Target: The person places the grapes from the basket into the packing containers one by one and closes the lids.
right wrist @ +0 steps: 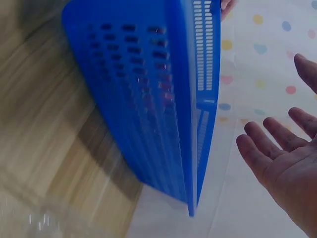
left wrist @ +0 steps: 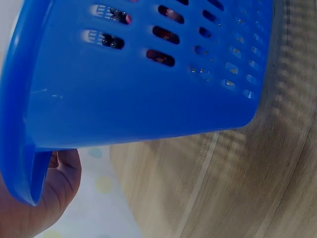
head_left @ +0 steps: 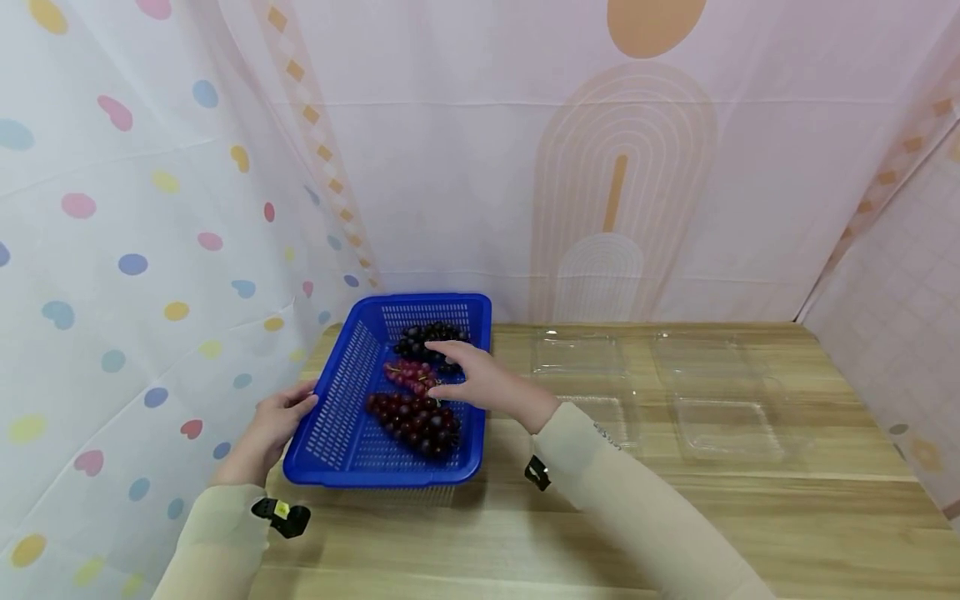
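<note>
A blue plastic basket (head_left: 341,437) with slotted walls is at the left of the table. Inside lie a bunch of black grapes (head_left: 412,343) at the back, a smaller bunch of pink-red grapes (head_left: 405,373) in the middle, and dark red grapes (head_left: 416,423) in front. My left hand (head_left: 273,425) grips the basket's left rim; in the left wrist view its fingers are partly hidden behind the rim. Over the basket's right side hovers my right hand (head_left: 480,379), thumb and fingers spread. The right wrist view shows that hand (right wrist: 287,153) holding nothing, its fingers apart.
Several clear plastic containers (head_left: 727,425) stand on the wooden table (head_left: 847,500) to the right of the basket. A patterned curtain (head_left: 450,192) hangs behind the table, and a dotted one (head_left: 150,333) runs along the left.
</note>
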Demonstrator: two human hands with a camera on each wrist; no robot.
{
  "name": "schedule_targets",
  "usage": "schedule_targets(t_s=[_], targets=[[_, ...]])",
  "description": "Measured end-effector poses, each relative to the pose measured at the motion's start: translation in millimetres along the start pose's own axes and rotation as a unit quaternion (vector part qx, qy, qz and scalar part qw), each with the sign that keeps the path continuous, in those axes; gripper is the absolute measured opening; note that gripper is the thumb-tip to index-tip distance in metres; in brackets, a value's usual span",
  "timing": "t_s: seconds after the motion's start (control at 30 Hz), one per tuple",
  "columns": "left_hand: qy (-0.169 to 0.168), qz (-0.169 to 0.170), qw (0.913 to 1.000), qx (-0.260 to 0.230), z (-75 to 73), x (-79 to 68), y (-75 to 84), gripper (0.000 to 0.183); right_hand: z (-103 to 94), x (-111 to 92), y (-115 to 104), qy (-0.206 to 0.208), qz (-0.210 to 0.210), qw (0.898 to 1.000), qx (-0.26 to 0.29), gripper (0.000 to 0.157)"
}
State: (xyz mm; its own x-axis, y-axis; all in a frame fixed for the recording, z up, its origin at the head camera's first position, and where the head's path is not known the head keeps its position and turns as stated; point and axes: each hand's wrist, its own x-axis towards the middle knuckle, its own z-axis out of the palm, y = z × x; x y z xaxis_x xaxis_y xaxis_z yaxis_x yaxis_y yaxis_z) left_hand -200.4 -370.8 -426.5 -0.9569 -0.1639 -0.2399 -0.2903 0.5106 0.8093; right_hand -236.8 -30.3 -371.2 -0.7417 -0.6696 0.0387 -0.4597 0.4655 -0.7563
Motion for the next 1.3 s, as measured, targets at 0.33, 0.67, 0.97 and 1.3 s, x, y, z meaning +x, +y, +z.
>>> schedule_targets(t_s=[0.33, 0.67, 0.97, 1.3], targets=[[-0.004, -0.004, 1.0000, 0.003, -1.6, -2.6, -0.6, 0.053, 28.3, 17.2, -8.0, 0.027, 0.086, 0.995, 0.052, 0.066], [-0.006, -0.004, 1.0000, -0.002, -2.5, -1.3, -2.4, 0.053, 52.4, 23.3, -10.2, 0.044, 0.167, 0.980, 0.099, 0.064], [-0.008, -0.007, 0.9999, -0.006, -1.4, -4.4, -0.8, 0.053, 76.2, 25.4, -14.2, 0.035, 0.194, 0.975, 0.104, 0.064], [0.000, 0.000, 1.0000, -0.004, -0.6, -4.6, 1.9, 0.052, 89.1, 24.1, -14.1, 0.024, 0.230, 0.973, 0.016, 0.068]])
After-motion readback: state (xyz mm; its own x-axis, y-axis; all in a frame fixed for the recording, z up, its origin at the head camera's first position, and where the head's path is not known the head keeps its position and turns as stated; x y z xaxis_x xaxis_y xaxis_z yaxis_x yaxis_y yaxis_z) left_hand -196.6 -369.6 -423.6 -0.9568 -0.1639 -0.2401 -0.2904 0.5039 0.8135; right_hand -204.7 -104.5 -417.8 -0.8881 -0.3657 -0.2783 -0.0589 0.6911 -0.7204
